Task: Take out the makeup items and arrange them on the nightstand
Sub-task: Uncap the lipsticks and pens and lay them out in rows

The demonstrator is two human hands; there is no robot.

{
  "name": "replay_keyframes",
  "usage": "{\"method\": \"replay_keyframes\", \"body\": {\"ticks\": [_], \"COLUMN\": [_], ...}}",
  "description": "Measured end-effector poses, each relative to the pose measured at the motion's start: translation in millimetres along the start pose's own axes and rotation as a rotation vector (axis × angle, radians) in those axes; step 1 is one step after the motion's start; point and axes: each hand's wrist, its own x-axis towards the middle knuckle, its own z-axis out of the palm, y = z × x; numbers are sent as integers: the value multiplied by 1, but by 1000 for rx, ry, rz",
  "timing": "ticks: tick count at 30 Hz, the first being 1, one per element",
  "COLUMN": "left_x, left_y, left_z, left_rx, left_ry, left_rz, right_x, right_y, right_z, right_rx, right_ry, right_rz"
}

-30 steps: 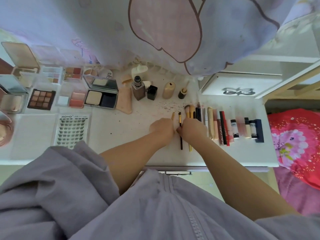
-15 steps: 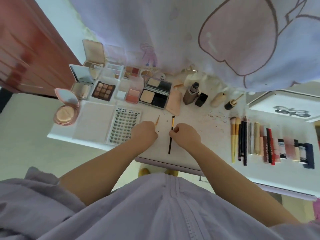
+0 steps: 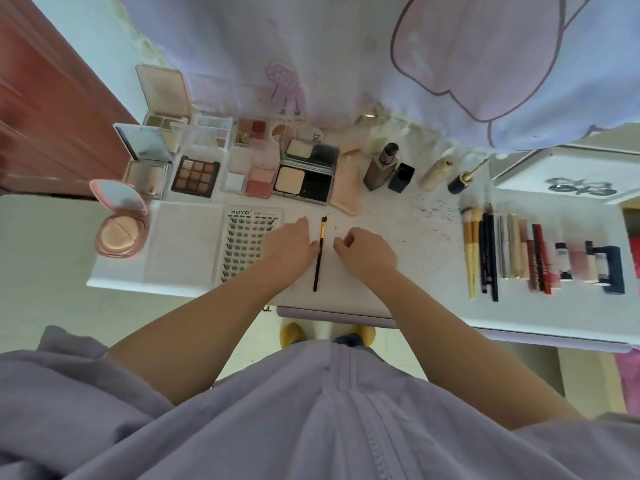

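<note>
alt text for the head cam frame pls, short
Seen from above, a person's left hand and right hand rest on a white nightstand either side of a thin black-and-gold brush. Open palettes and compacts fill the left, a lash tray lies beside the left hand, and brushes, pencils and lipsticks line the right.

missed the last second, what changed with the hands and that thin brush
The right hand let go of the thin brush, which now lies alone on the nightstand. The left hand no longer shows its small stick and rests beside the brush. The palettes and the row of brushes stayed put.
</note>
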Motion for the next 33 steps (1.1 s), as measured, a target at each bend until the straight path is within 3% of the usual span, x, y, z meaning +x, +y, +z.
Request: {"method": "replay_keyframes", "body": {"ticks": [3, 8, 12, 16, 21, 26, 33], "left_x": [1, 9, 17, 30, 39, 29, 8], "left_y": [40, 134, 205, 244, 249, 231, 152], "left_z": [-1, 14, 35, 54, 64, 58, 46], "left_rx": [0, -68, -180, -170, -119, -72, -64], "left_ry": [29, -109, -161, -134, -136, -154, -49], "left_rz": [187, 406, 407, 282, 104, 76, 29], "right_x": [-4, -6, 1, 15, 26, 29, 19], "right_y": [37, 125, 177, 197, 201, 187, 132], "right_z": [-29, -82, -105, -111, -111, -112, -93], "right_rx": [44, 79, 23, -47, -176, -279, -67], "right_ry": [109, 231, 211, 144, 60, -34, -74], "right_rz": [76, 204, 183, 115, 15, 9, -25]}}
